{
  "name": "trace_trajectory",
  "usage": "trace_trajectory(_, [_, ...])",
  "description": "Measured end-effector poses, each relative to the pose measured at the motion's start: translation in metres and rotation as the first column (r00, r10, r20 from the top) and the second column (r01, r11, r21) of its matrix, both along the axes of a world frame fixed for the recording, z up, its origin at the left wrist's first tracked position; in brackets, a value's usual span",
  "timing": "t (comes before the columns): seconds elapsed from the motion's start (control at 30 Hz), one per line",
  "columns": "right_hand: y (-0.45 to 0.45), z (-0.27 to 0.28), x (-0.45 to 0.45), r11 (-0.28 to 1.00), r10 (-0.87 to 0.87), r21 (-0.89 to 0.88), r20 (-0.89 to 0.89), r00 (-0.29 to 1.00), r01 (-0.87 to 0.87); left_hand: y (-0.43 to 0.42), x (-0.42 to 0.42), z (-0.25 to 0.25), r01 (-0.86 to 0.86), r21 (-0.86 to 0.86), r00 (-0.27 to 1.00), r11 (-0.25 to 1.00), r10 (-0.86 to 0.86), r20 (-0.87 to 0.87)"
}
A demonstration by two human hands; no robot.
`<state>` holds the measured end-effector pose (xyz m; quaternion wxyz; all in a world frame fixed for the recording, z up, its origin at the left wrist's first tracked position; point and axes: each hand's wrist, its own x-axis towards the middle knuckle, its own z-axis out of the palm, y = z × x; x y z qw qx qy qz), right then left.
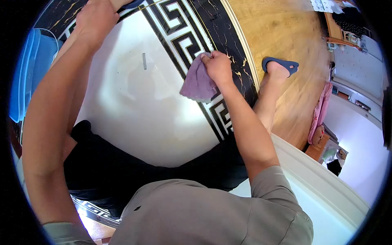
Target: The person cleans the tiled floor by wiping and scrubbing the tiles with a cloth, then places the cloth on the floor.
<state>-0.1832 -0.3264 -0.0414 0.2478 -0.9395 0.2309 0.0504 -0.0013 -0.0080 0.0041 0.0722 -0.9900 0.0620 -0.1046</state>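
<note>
My right hand [219,68] is closed on a purple cloth [197,83], pinching its upper edge. The cloth hangs over the black-and-white key-pattern border [179,43] of the tiled floor and partly hides it. At the top left, my left hand [97,19] is wrapped round my lower leg near the ankle; some of its fingers are hidden. Between my legs lies the glossy white tile [155,118]. A small grey strip-shaped mark or piece [144,61] shows on it, along with tiny dark specks.
A blue plastic tub [30,77] with a thin handle stands at the left beside my arm. My foot in a dark blue slipper [281,65] rests on the wooden floor [261,28] to the right. Pink fabric [320,110] hangs at the far right. White trim [318,171] runs beside me.
</note>
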Motion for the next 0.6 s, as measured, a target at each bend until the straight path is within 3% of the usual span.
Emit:
trace_trajectory(0.13, [-0.005,-0.010,0.005,0.930,-0.180,0.326,0.005,0.984,0.168,0.003,-0.001,-0.002,0.027,0.025,1.000,0.999,-0.027,0.002])
trace_trajectory(0.33, [0.012,-0.011,0.014,0.784,-0.440,0.487,-0.003,0.898,0.386,0.003,-0.002,0.001,0.014,-0.029,1.000,0.999,-0.014,-0.006])
trace_trajectory(0.43, [0.028,-0.012,0.011,0.829,-0.349,0.479,0.040,0.936,0.288,0.008,0.000,-0.002,0.047,-0.063,0.999,0.997,-0.048,-0.023])
trace_trajectory(0.47, [0.031,-0.009,0.011,0.791,-0.412,0.472,-0.060,0.909,0.390,0.009,0.003,-0.003,0.064,-0.081,0.997,0.995,-0.066,-0.033])
trace_trajectory(0.57, [0.008,-0.020,0.017,0.672,-0.436,0.650,-0.039,0.899,0.354,0.004,-0.002,0.004,0.012,-0.059,0.998,0.998,-0.016,-0.065])
trace_trajectory(0.6, [0.007,-0.005,0.022,0.573,-0.476,0.692,-0.155,0.866,0.439,0.005,-0.002,0.003,0.014,-0.068,0.998,0.998,-0.018,-0.059])
